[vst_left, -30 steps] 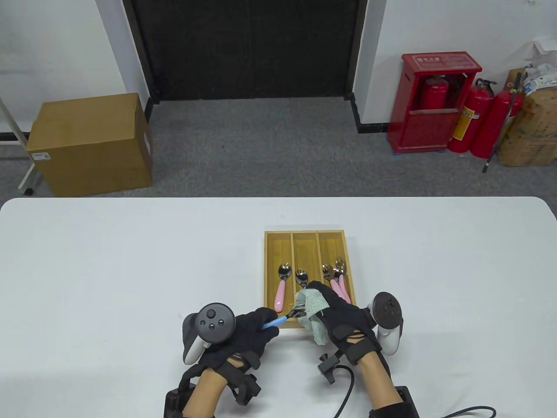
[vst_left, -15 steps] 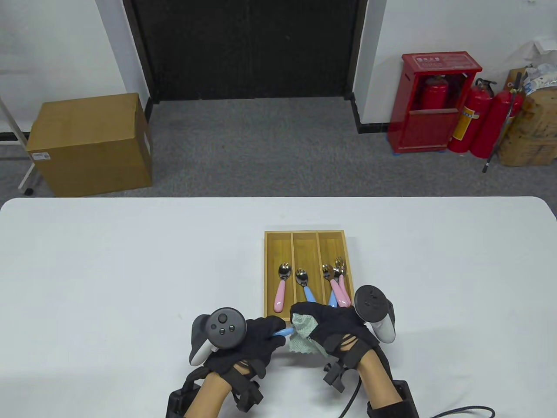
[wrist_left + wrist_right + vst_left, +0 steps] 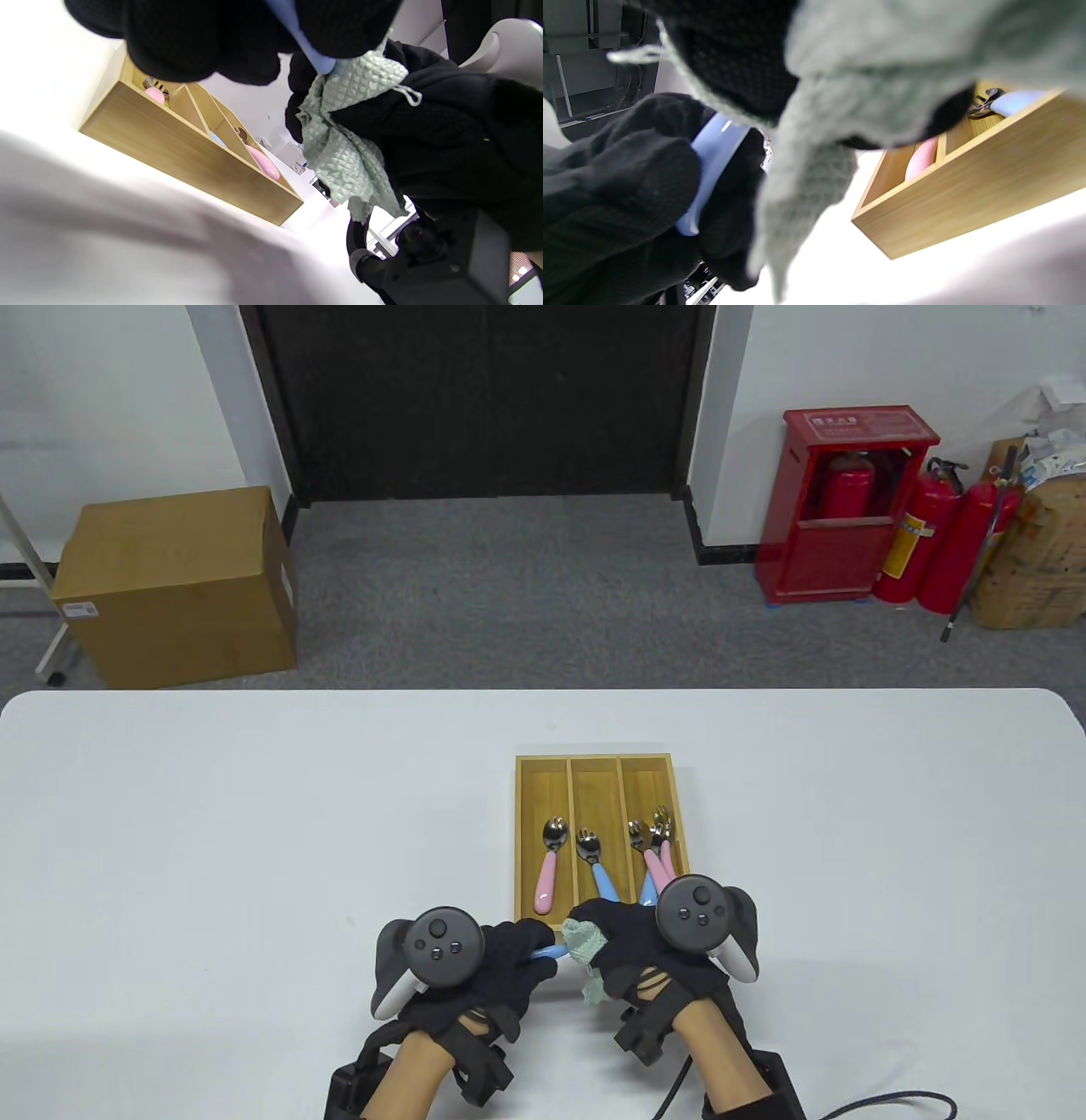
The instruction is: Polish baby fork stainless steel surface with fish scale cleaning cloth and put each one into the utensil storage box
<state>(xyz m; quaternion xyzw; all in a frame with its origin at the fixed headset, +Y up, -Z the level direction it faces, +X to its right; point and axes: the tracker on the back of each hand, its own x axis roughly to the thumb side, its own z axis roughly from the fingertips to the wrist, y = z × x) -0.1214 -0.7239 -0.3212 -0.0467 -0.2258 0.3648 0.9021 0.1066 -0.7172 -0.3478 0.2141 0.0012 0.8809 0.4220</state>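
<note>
Right now your left hand (image 3: 501, 963) pinches the blue handle of a baby fork (image 3: 547, 954), fingers curled round it just in front of the near wall of the utensil storage box (image 3: 519, 831). Your right hand (image 3: 632, 937) is bunched round the pale green fish scale cleaning cloth (image 3: 584, 942), which wraps the fork's metal end; the tines are hidden inside the fold. A loose tail of cloth hangs below your right fingers, clear in the left wrist view (image 3: 348, 161). Hands nearly touching, low over the white table (image 3: 212, 831). Box sits just beyond them, three long compartments: a pink-handled fork (image 3: 547, 869) in the left one, a blue-handled fork (image 3: 594, 861) in the middle, several pink and blue ones overlapped in the right compartment (image 3: 653, 848). A cardboard box (image 3: 178, 585) and red fire extinguishers (image 3: 933, 543) stand on the floor beyond.
</note>
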